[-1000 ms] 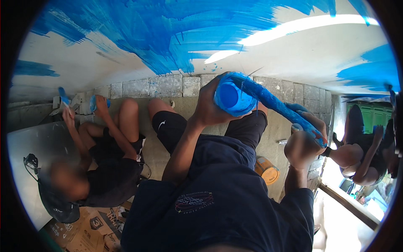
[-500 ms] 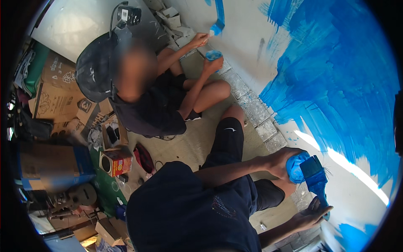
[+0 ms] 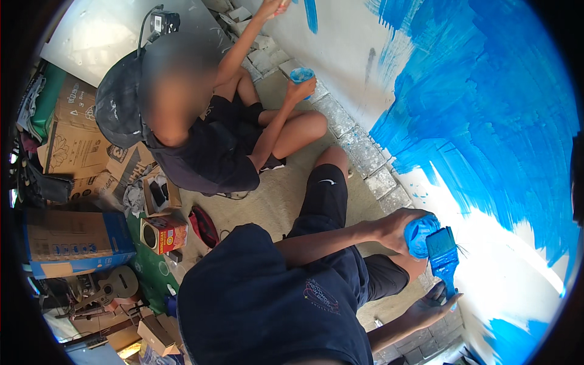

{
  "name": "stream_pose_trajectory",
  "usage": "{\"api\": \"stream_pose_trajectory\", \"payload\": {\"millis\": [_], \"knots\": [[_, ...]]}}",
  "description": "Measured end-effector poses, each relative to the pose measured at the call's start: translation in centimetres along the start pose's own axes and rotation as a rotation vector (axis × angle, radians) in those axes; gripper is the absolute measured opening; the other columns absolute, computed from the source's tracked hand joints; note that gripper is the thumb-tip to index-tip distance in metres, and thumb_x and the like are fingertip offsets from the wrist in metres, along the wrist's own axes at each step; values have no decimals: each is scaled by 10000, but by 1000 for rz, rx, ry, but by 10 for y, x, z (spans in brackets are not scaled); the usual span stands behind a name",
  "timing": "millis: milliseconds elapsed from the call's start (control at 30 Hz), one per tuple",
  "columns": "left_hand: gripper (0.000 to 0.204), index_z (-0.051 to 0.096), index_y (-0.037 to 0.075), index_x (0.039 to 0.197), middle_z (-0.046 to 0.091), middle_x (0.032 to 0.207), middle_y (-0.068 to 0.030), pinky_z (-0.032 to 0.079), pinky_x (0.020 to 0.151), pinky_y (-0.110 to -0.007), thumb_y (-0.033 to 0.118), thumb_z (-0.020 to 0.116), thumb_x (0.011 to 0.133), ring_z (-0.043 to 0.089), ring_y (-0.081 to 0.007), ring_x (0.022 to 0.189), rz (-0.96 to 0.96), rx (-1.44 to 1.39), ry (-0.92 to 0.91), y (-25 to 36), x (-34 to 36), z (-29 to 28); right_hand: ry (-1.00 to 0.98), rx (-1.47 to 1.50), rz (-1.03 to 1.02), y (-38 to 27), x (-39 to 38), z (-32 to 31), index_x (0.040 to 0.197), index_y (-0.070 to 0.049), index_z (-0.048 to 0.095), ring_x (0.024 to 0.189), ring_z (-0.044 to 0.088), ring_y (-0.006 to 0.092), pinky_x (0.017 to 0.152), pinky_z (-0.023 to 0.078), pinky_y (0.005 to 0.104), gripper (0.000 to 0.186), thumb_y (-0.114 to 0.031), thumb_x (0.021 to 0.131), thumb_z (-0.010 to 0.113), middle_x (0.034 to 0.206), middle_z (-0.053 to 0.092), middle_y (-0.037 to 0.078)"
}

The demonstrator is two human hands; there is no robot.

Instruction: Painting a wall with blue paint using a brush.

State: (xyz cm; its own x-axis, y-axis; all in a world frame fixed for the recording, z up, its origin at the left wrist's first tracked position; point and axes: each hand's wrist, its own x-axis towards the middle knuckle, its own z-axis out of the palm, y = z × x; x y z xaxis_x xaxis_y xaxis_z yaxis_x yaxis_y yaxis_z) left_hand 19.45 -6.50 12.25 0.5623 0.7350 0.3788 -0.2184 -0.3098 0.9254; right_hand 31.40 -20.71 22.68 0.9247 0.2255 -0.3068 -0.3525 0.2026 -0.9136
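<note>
Head view: left hand (image 3: 394, 231) wrapped round a blue-stained cup (image 3: 417, 236); right hand (image 3: 427, 310) gripping the handle of a wide blue brush (image 3: 442, 254). Bristles lie across the cup's rim in view; contact cannot be told. Versus half a second ago, the pair is little changed; co-worker's raised hand (image 3: 271, 9) is higher along the wall (image 3: 480, 115). Judgement: own work sits at the cup, between strokes.

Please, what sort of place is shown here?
Probably a home storage area being painted: the wall, partly covered in blue, cardboard boxes and what looks like a guitar suggest it.
</note>
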Motion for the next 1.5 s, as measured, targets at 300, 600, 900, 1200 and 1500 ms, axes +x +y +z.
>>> {"api": "stream_pose_trajectory", "payload": {"millis": [300,600,900,1200,1500], "knots": [[799,553,9,1230,633,1165,-149,492,939,-377,324,916,591,634,-252,1050,-70,-59,-93,2,4,9,-264,261,134,4,44,-57,875,-45,581,700,579,155,682,499,302,317,-348,967,586,747,594,48],[708,584,37,1166,667,1088,-93,533,885,-347,235,949,592,659,-191,994,-79,88,-44,-49,-45,-6,-50,464,-47,12,43,-31,1222,-93,528,912,628,153,821,551,263,400,-380,960,621,1076,634,103],[665,602,43,1126,678,1059,-92,542,860,-344,235,947,592,671,-193,956,-119,263,50,-71,-80,-28,-377,526,-554,-86,70,34,1242,-118,474,1050,616,250,938,495,363,316,-353,1030,479,1285,563,205],[638,626,56,1093,691,1017,-100,547,833,-347,287,944,590,685,-204,926,-148,306,-2,-64,-93,-27,-603,520,-809,-174,105,120,1158,-20,497,1060,660,357,900,575,453,240,-201,1008,542,1181,604,295],[676,610,53,1103,688,1020,-94,546,845,-359,282,954,568,682,-202,927,-122,306,-39,-74,-92,-28,-155,493,-1104,-236,158,-1,1136,25,511,951,696,337,887,597,432,249,-169,992,568,1105,635,284]]}}
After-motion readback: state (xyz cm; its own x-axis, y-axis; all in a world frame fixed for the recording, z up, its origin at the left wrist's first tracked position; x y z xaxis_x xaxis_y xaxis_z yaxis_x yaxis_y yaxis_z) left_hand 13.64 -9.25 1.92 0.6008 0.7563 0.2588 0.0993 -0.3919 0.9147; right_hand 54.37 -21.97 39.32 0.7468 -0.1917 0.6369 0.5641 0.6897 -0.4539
